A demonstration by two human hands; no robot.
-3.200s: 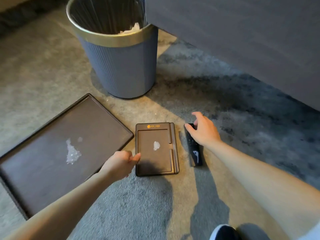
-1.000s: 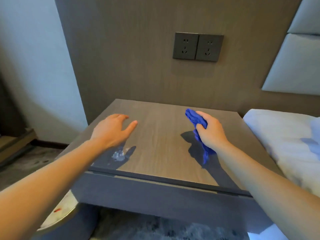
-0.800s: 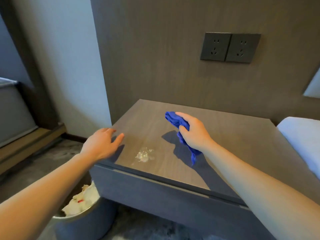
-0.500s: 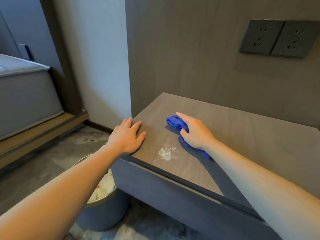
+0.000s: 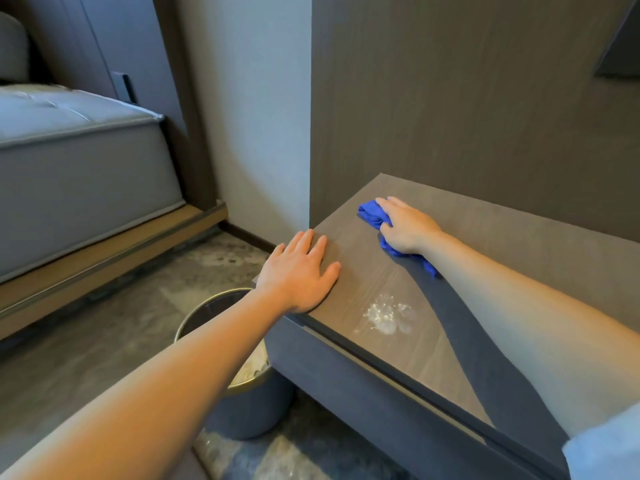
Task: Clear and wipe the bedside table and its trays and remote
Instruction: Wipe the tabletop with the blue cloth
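Note:
The wood-grain top of the bedside table (image 5: 502, 237) fills the right half of the head view. My right hand (image 5: 408, 225) presses a bunched blue cloth (image 5: 372, 213) flat on the top near its back left corner. My left hand (image 5: 299, 271) lies flat, fingers spread, on the table's front left corner and holds nothing. A white powdery smear (image 5: 388, 313) sits on the top near the front edge, between my two arms. The trays and the remote are out of view.
A grey bin with a gold rim (image 5: 242, 375) stands on the carpet under the table's left corner, with white waste inside. A grey upholstered bench on a wooden base (image 5: 76, 157) is at the left. A dark wall panel (image 5: 467, 98) rises behind the table.
The trays and remote on the floor left view as my head turned to the table. My right hand slid the cloth toward the back left corner. My left hand settled flat on the front left corner.

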